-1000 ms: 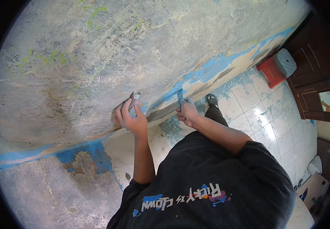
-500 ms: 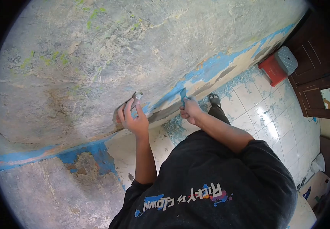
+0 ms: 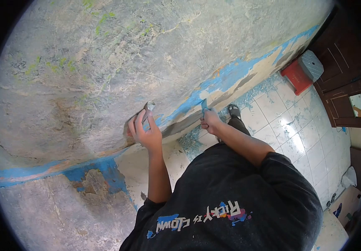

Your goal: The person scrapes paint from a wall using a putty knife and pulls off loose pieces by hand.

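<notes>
My right hand (image 3: 211,121) is closed around a scraper, whose bluish blade (image 3: 204,104) points up at the strip of flaking blue paint (image 3: 189,103) low on the wall. Whether the blade edge touches the wall is hard to tell. My left hand (image 3: 146,133) is raised against the bare grey wall (image 3: 122,75), its fingers curled around a short greyish piece with a pale round end (image 3: 150,106). I cannot make out whether that piece is fixed to the wall.
Paint flakes (image 3: 192,142) are scattered over the tiled floor (image 3: 268,136) along the wall. My sandaled foot (image 3: 234,111) stands close to the wall base. A red stool with a grey top (image 3: 295,78) stands by dark wooden cabinets (image 3: 341,71). More blue paint (image 3: 113,173) peels at lower left.
My right hand and the scraper have shifted slightly to the right and down, away from the paint strip. My left hand has stayed in place.
</notes>
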Available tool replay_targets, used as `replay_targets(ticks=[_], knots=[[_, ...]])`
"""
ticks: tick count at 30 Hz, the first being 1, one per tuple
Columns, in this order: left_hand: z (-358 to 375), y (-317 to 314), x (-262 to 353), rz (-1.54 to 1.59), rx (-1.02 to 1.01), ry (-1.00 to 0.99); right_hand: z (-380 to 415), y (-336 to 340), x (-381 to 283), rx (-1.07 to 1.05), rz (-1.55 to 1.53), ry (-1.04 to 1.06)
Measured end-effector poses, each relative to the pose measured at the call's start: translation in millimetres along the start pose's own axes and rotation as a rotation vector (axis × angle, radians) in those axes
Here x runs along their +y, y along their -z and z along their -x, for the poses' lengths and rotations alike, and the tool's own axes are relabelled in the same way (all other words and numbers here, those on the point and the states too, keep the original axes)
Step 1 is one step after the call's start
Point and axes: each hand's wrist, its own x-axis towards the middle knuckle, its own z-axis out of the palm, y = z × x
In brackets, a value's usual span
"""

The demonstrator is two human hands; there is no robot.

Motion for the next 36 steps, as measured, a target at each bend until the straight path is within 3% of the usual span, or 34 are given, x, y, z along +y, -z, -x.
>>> replay_targets(ticks=[2, 14, 17, 20, 26, 29, 36], knots=[[-1.8, -0.9, -3.1, -0.003, 0.002, -0.009, 33.2, -17.8, -7.3, -0.015, -0.008, -0.001], [1.0, -3.0, 3.2, 0.04, -0.001, 0.042, 62.6, -36.1, -14.0, -0.079, -0.012, -0.051], [0.7, -1.7, 3.3, 0.038, 0.014, 0.027, 0.4, -4.1, 1.0, -0.052, -0.059, -0.089], [-4.7, -0.4, 0.3, -0.014, 0.003, -0.014, 55.6, -31.0, -13.8, -0.087, -0.013, -0.039], [-2.7, -1.5, 3.0, 0.019, -0.017, 0.036, 17.6, -12.6, -3.8, -0.003, -0.013, -0.057], [3.3, 1.8, -2.2, 0.022, -0.025, 0.021, 61.0, -30.8, -16.8, -0.137, -0.021, -0.081], [1.4, -5.8, -5.8, 0.018, -0.001, 0.006, 23.9, -9.2, -15.8, -0.073, 0.013, -0.072]])
